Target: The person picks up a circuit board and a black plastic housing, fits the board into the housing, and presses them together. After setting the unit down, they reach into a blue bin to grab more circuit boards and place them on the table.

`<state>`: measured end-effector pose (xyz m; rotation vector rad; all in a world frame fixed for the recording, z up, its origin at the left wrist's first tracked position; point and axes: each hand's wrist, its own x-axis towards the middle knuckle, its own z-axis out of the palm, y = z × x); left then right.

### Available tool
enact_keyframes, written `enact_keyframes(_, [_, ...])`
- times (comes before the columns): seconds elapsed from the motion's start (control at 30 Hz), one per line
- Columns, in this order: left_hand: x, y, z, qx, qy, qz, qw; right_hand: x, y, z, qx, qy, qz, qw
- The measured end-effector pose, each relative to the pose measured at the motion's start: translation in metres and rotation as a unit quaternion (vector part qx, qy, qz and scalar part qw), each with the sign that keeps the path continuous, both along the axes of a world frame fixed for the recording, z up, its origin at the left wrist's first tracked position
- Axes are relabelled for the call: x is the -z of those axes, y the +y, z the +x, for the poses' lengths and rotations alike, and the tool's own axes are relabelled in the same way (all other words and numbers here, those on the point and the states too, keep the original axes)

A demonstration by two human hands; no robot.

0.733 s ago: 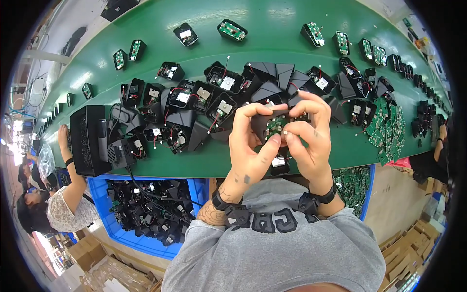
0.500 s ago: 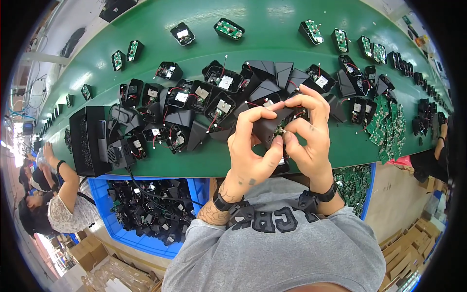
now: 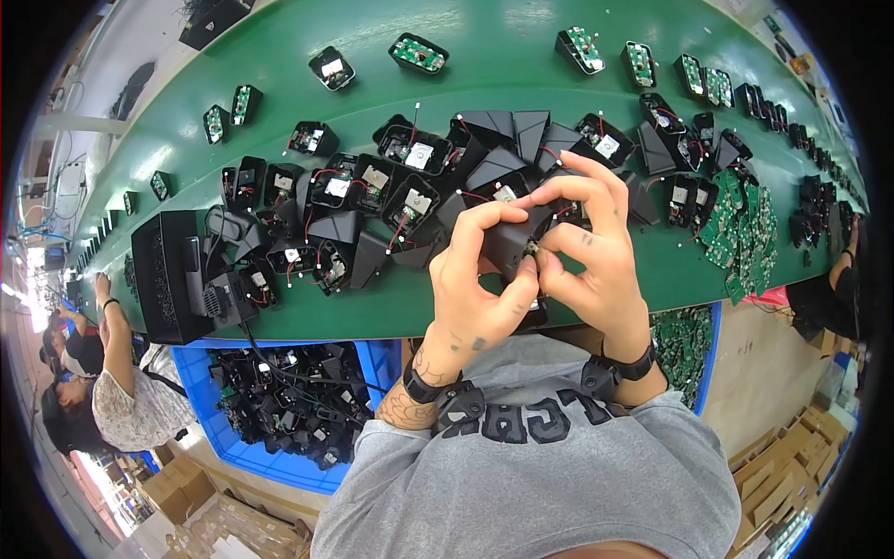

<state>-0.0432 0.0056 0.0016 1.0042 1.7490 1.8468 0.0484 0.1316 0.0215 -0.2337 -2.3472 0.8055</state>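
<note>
Close in front of my chest, over the bench edge, a black plastic housing (image 3: 507, 244) is tilted with its opening toward the right. My left hand (image 3: 475, 289) is closed around it, with the thumb at the near edge and the index finger along the top. The thumb and index finger of my right hand (image 3: 596, 265) are pinched together at the opening, by a small light-coloured part; what they grip is mostly hidden. Another right finger reaches over to the housing's top edge. Just beyond lie similar open housings (image 3: 410, 207) with red wires and white connectors.
On the green bench (image 3: 279, 321) stand a black tray (image 3: 170, 321) and a heap of green circuit boards (image 3: 740, 233). Housings with boards (image 3: 419, 54) line the far side. Blue bins (image 3: 200, 401) sit below the near edge. A co-worker (image 3: 140, 401) is at the left.
The view has shifted slightly, so the bench things sit a little differently. Both hands keep the housing at nearly the same place; the right fingertips have drawn a little closer to the left thumb.
</note>
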Motion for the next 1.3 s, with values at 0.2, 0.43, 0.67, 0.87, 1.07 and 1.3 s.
enact_keyframes(0.2, [-0.001,-0.001,0.0,0.011,0.059,-0.041,0.997,-0.005,0.007,0.006,-0.048,-0.021,-0.022,0.998])
enact_keyframes(0.43, [0.007,0.008,0.004,-0.053,0.236,-0.023,0.97,-0.01,0.01,0.006,-0.057,-0.088,-0.021,0.994])
enact_keyframes(0.67, [0.003,0.011,0.01,-0.063,0.175,-0.011,0.982,0.009,0.019,0.004,-0.029,-0.014,-0.209,0.977])
enact_keyframes(0.87, [-0.034,0.008,-0.024,0.08,-0.317,-0.026,0.945,-0.012,0.026,0.005,-0.116,0.11,0.025,0.987])
enact_keyframes(1.07, [-0.044,0.003,-0.047,0.217,-0.321,-0.135,0.912,-0.036,0.029,0.006,-0.176,0.066,0.136,0.973])
enact_keyframes(1.3, [-0.036,0.006,-0.017,-0.008,0.029,-0.025,0.999,-0.02,0.006,0.003,-0.003,0.005,-0.198,0.98])
